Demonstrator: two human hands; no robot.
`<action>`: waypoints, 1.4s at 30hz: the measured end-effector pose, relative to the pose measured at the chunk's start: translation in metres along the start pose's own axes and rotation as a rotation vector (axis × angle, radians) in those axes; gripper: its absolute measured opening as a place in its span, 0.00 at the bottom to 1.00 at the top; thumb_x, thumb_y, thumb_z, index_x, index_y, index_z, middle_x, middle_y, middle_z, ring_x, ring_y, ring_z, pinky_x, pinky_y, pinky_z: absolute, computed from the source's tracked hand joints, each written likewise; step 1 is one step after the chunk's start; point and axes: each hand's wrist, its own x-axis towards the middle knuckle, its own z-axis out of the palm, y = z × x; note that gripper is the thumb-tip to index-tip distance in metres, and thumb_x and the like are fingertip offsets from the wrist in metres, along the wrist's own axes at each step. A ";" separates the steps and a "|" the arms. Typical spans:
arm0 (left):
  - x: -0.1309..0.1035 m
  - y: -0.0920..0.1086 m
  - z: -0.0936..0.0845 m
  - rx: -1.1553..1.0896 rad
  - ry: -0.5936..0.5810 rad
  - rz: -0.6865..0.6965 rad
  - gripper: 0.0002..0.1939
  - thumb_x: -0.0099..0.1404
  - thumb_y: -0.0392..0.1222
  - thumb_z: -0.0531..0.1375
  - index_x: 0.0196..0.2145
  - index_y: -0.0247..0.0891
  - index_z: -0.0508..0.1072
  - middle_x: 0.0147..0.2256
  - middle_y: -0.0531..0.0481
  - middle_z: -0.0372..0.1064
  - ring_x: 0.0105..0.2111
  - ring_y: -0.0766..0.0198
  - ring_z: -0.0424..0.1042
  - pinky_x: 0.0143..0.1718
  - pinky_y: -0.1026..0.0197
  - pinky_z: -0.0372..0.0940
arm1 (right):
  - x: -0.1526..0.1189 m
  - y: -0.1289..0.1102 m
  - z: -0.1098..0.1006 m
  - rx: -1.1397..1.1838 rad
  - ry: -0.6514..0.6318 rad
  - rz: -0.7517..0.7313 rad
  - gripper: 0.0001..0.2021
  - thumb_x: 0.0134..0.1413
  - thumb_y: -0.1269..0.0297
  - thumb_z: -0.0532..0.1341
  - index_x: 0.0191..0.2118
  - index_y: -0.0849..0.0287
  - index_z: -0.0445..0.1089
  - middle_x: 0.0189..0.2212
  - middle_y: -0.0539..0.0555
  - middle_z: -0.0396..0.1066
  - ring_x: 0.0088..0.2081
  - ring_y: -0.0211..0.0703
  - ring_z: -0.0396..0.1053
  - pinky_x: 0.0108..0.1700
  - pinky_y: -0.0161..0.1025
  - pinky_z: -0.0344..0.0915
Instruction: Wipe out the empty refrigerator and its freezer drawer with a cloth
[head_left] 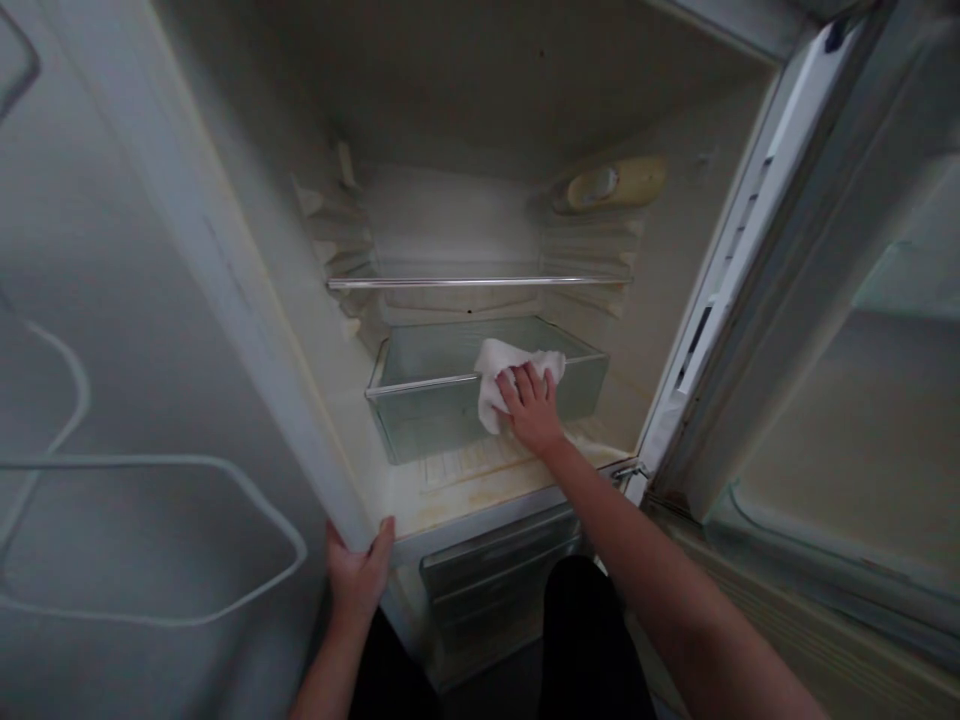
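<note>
A white cloth lies under my right hand, pressed over the front rim of a clear crisper drawer. The fingers are bent over the cloth, and part of it hangs down the drawer's front. Low on the left, my left hand grips the front corner of the refrigerator, its thumb on the inner side and the fingers around the outside. The drawer sits on the stained compartment floor.
A glass shelf spans the compartment above the drawer. A yellowish bottle-shaped container is at the upper right wall. The refrigerator door stands open on the right. Below is another drawer; a bent wire-like loop is at left.
</note>
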 end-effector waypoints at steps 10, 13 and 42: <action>-0.001 0.001 -0.002 0.024 -0.018 -0.008 0.32 0.52 0.54 0.66 0.51 0.35 0.67 0.44 0.40 0.73 0.42 0.51 0.75 0.50 0.48 0.70 | 0.002 0.044 -0.012 -0.020 -0.068 -0.107 0.46 0.54 0.42 0.63 0.69 0.66 0.52 0.67 0.74 0.48 0.69 0.70 0.43 0.67 0.67 0.39; -0.001 0.001 -0.001 0.013 -0.018 0.007 0.32 0.52 0.54 0.67 0.51 0.35 0.68 0.44 0.41 0.73 0.43 0.51 0.75 0.50 0.48 0.70 | -0.002 0.032 -0.001 -0.046 -0.051 -0.064 0.48 0.49 0.48 0.69 0.69 0.67 0.51 0.68 0.76 0.46 0.69 0.73 0.40 0.66 0.72 0.34; -0.003 0.001 -0.002 0.030 0.002 0.031 0.30 0.52 0.55 0.66 0.48 0.37 0.68 0.41 0.42 0.73 0.40 0.52 0.75 0.46 0.50 0.70 | -0.008 0.025 -0.031 0.029 -0.085 -0.236 0.39 0.49 0.68 0.63 0.68 0.63 0.54 0.60 0.67 0.59 0.61 0.61 0.53 0.68 0.62 0.41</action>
